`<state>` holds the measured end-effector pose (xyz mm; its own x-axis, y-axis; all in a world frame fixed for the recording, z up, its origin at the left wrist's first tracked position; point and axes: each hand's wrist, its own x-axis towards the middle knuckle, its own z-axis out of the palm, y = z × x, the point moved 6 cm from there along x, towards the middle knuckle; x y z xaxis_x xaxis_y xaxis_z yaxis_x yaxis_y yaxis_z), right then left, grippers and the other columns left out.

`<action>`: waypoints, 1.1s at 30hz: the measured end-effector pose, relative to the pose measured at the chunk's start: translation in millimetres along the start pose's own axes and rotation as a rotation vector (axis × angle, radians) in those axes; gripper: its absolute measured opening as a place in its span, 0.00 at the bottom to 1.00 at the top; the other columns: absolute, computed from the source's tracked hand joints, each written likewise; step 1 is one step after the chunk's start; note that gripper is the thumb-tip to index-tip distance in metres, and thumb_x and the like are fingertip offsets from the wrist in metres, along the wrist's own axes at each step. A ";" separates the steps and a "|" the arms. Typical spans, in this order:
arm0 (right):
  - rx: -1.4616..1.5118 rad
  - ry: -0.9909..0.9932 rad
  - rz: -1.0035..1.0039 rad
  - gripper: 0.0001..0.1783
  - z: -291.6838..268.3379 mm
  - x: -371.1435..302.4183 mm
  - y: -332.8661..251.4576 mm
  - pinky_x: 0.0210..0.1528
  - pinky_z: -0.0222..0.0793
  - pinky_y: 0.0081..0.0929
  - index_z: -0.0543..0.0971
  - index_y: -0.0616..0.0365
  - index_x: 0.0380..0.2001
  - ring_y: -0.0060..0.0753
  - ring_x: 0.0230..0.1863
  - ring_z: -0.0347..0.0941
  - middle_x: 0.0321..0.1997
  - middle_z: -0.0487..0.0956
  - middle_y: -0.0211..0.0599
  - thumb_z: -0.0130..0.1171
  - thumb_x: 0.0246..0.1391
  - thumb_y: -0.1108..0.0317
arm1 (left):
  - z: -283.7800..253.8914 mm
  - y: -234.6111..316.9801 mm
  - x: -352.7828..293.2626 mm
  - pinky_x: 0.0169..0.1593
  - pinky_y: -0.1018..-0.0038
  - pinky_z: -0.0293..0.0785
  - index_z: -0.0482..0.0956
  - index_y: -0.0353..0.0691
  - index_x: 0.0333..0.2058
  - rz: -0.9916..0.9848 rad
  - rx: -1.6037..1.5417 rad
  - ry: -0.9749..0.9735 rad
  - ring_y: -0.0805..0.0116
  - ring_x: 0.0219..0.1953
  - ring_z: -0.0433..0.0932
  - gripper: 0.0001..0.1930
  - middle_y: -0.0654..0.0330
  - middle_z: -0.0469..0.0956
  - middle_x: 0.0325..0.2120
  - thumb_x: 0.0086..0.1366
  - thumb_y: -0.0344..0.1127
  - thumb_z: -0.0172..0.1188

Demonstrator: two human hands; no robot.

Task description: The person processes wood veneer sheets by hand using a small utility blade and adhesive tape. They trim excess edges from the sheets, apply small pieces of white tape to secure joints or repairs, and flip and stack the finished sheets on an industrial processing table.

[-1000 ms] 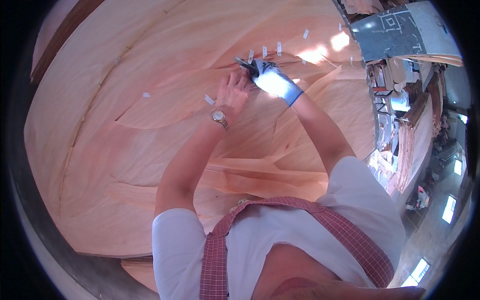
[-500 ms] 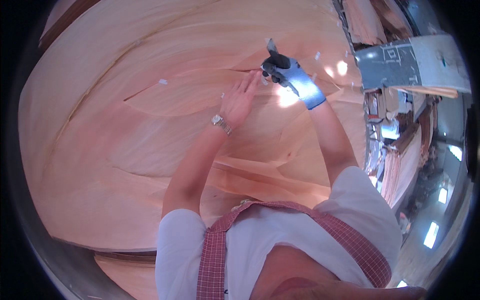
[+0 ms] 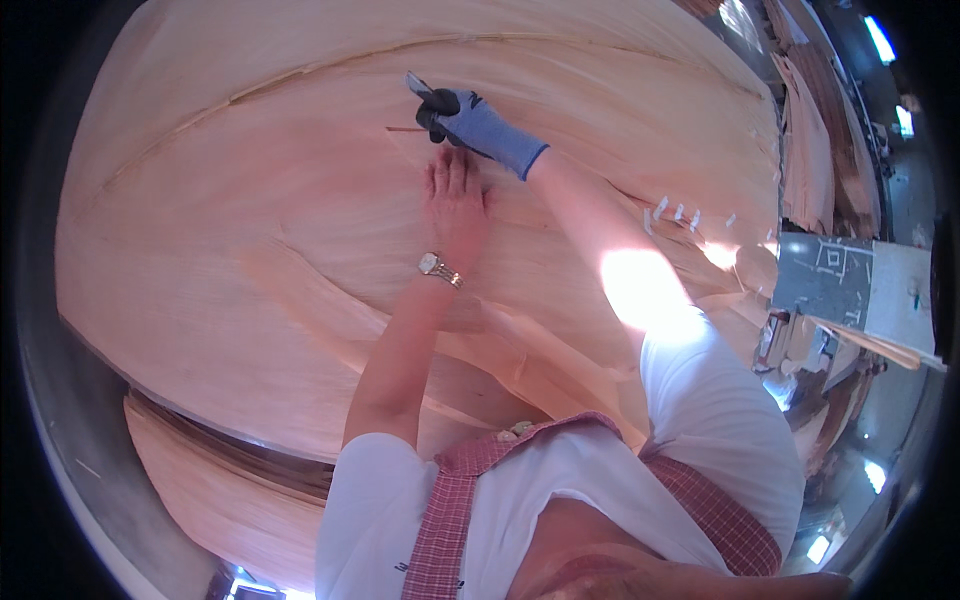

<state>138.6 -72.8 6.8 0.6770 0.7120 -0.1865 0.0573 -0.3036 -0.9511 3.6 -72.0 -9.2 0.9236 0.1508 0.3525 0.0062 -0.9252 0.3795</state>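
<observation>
Well, my gloved right hand (image 3: 450,115) is clamped around a grey-tipped tool (image 3: 420,88), while my bare left hand (image 3: 457,205) lies outstretched on the wood sheet (image 3: 200,220).

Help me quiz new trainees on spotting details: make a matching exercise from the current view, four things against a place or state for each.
Things
1. Left hand
2. Right hand
3. Wristwatch
4. Small white strips

Places and states
A. Worn on the left wrist
B. Grouped to the right of the right forearm
C. Bare, palm down on the pale sheet
D. Gloved, gripping a bladed tool

Right pairs: 1-C, 2-D, 3-A, 4-B
</observation>
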 end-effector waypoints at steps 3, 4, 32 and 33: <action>0.015 -0.033 0.029 0.09 9.0 22.6 1.5 0.25 0.66 0.22 0.78 0.56 0.31 0.19 0.23 0.72 0.24 0.80 0.31 0.59 0.55 0.62 | -0.1 -2.3 -0.4 0.68 0.51 0.51 0.65 0.33 0.61 -0.007 -0.043 -0.027 0.47 0.66 0.59 0.32 0.47 0.63 0.63 0.61 0.43 0.58; -0.011 -0.046 0.038 0.09 9.4 26.7 4.1 0.25 0.66 0.22 0.78 0.55 0.31 0.19 0.23 0.72 0.24 0.80 0.31 0.59 0.55 0.61 | 0.4 -1.7 -0.3 0.68 0.51 0.51 0.64 0.33 0.61 -0.004 -0.064 -0.039 0.47 0.66 0.58 0.32 0.46 0.62 0.63 0.62 0.43 0.58; -1.117 -0.043 -0.148 0.28 14.2 40.9 -15.2 0.42 0.71 0.40 0.76 0.57 0.41 0.45 0.43 0.78 0.41 0.81 0.49 0.58 0.53 0.42 | -15.9 -26.3 -2.0 0.70 0.49 0.41 0.61 0.33 0.63 -0.247 0.051 0.007 0.39 0.68 0.50 0.37 0.34 0.54 0.65 0.61 0.51 0.55; -1.178 0.056 -0.113 0.28 -10.0 28.3 -4.2 0.42 0.71 0.42 0.76 0.56 0.41 0.48 0.44 0.77 0.41 0.81 0.49 0.56 0.53 0.40 | -14.0 -15.5 2.7 0.70 0.49 0.41 0.62 0.33 0.63 -0.224 0.031 0.005 0.39 0.68 0.50 0.37 0.34 0.54 0.65 0.61 0.51 0.55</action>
<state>164.9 -57.7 7.9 0.6542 0.7524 -0.0770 0.7396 -0.6577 -0.1428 0.7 -52.4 -2.2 0.8959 0.3552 0.2668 0.2227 -0.8788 0.4220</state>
